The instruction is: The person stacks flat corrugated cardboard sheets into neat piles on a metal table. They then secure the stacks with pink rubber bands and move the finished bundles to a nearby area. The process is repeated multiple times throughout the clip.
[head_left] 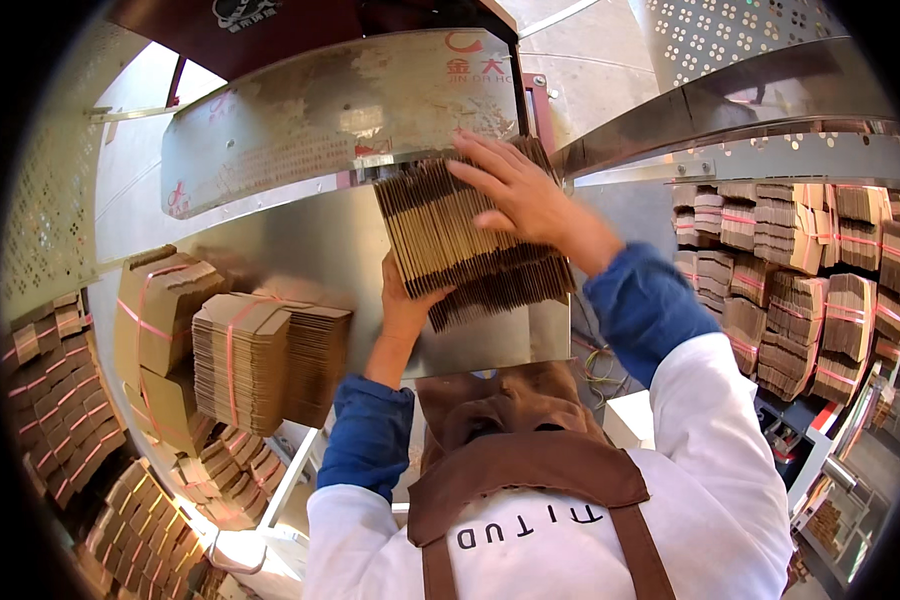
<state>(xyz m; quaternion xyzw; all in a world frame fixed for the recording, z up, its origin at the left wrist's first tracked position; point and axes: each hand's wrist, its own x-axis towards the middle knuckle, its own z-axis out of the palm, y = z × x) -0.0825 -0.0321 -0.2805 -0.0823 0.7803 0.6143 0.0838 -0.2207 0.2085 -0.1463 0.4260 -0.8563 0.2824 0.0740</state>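
Two bare hands work at one stack of folded cardboard blanks, which sits over a bare steel tabletop straight ahead of the person. The blanks' edges show as close ribs, too many to count. The left hand grasps the stack's near left corner, its thumb lying along the near side. The right hand is not clenched: its fingers are spread, lying over the far right part of the stack. So the stack lies between the hands, right of the left one and beneath the right one.

Beyond the stack stands one worn sheet-metal panel, and one long metal rail runs off to the far right. On the left, nearest the hands, is one bundle of cardboard tied with a pink strap; more cardboard crowds beside and behind it. Strapped bundles are piled at the right, too many and too overlapped to count. The person wears one brown apron and two blue sleeves.

The left fingertips are hidden by the stack, and the right hand is slightly blurred. A darker ribbed band shows at the stack's near side; whether it is a second stack, I cannot tell. The outer piles are cut off by the dark rim.
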